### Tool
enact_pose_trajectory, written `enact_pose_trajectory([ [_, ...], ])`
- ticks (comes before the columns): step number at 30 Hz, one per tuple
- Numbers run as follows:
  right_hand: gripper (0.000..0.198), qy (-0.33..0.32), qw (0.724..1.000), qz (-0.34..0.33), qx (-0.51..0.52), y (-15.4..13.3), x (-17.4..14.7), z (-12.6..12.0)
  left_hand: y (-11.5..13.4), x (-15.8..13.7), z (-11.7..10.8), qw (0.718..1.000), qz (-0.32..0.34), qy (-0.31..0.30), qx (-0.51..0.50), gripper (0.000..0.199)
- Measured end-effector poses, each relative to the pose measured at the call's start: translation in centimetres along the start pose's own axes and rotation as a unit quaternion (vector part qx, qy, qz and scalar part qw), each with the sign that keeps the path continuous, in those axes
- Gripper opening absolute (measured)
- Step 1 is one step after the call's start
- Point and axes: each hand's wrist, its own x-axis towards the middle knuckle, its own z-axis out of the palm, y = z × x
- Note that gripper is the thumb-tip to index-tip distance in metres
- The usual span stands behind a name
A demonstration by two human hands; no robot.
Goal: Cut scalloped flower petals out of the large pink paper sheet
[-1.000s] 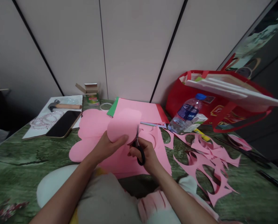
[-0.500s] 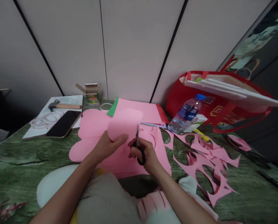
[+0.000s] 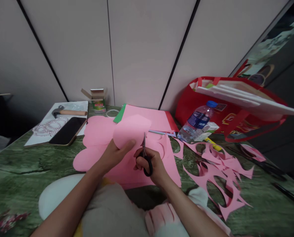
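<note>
My left hand [image 3: 117, 153] pinches the lower edge of a partly rounded piece of pink paper [image 3: 132, 130], thumb on top. In my right hand [image 3: 150, 164] is a pair of scissors [image 3: 148, 166] with black handles, its blades pointing up beside the right edge of that piece. Whether the blades touch the paper I cannot tell. Beneath both hands lie larger pink sheets [image 3: 174, 174]. To the left are pink paper shapes [image 3: 96, 130] with rounded edges. Curved pink offcuts [image 3: 211, 177] are scattered on the right.
At the left lie a hammer [image 3: 71, 113], bead strings [image 3: 49, 127] and a phone [image 3: 68, 131]. A small open box [image 3: 99, 103] stands by the wall. On the right are a water bottle [image 3: 197, 120], a yellow tube [image 3: 213, 144] and a red bag [image 3: 186, 98].
The scissors and my right hand have shifted slightly down and left. The piece in my left hand is turned a little, and its upper edge now shows more of a point.
</note>
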Motion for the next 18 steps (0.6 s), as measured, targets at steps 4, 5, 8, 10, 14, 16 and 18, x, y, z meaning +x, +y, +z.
enact_pose_trajectory([
  [4,0.015,-0.010,1.000,0.002,-0.009,0.00,0.06,-0.03,0.32,-0.12,0.26,1.000,-0.008,0.008,-0.014,0.024],
  [5,0.016,-0.012,1.000,0.000,-0.011,-0.06,0.07,-0.05,0.31,-0.15,0.29,1.000,-0.012,0.014,-0.014,0.025],
  [8,0.019,-0.019,1.000,-0.008,-0.014,-0.27,0.11,-0.14,0.23,-0.18,0.31,1.000,-0.014,0.020,-0.017,0.027],
  [10,0.021,-0.025,1.000,-0.013,-0.012,-0.33,0.17,-0.26,0.21,-0.19,0.31,1.000,-0.013,0.008,-0.014,0.027],
  [14,0.022,-0.026,0.999,-0.019,-0.012,-0.28,0.36,-0.50,0.32,-0.23,0.32,1.000,-0.010,-0.011,0.002,0.026],
  [16,0.023,-0.020,0.999,-0.021,-0.021,-0.27,0.42,-0.54,0.36,-0.26,0.31,1.000,-0.011,-0.011,0.003,0.027],
  [18,0.024,-0.016,0.999,-0.024,-0.033,-0.34,0.43,-0.52,0.36,-0.26,0.30,1.000,-0.008,-0.016,0.004,0.027],
])
